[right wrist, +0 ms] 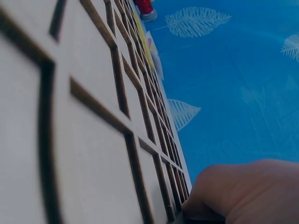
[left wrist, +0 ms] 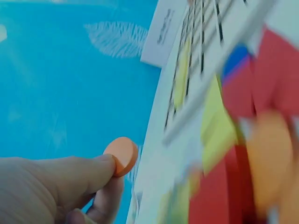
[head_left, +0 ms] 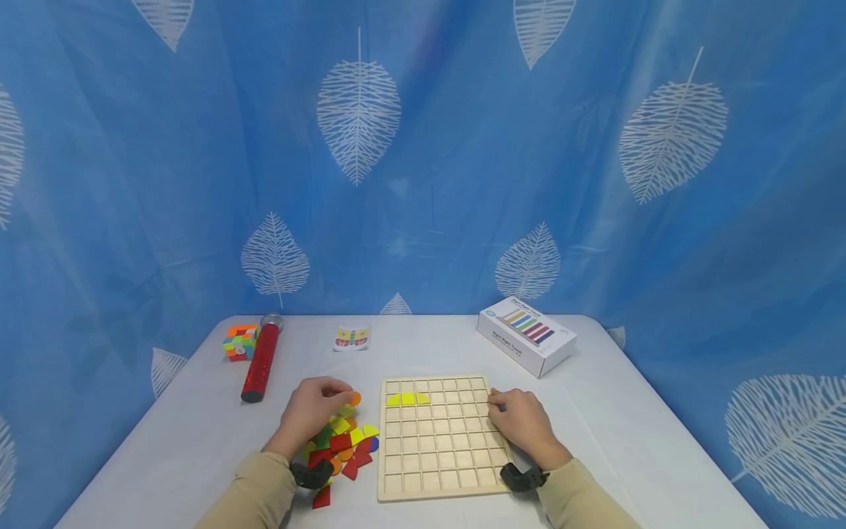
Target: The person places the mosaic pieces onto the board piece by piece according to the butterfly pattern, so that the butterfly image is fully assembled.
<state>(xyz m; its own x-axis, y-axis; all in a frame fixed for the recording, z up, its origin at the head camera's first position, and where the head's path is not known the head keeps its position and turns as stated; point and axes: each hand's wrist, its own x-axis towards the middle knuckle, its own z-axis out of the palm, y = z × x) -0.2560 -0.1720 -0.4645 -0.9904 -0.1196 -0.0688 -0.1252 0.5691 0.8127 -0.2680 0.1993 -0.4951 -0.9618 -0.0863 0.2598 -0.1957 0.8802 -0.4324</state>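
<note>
The white cardboard box with coloured bars printed on its top (head_left: 526,336) carries small dark lettering, too small to read surely. It sits at the back right of a white-covered table (head_left: 423,353), before a blue curtain printed with white leaves (head_left: 449,147). The square pale wooden grid board (head_left: 429,444) lies flat, its sides running roughly front to back and left to right; 3 flat yellow pieces (head_left: 407,398) fill the left end of its 2nd row. The person's left hand (head_left: 312,411) pinches 1 round orange disc (head_left: 355,399) above the heap of coloured flat pieces (head_left: 340,442), left of the board. The disc is tilted; being round, it has no long axis. The right hand (head_left: 525,422) touches the board's right edge; whether it grips cannot be told.
</note>
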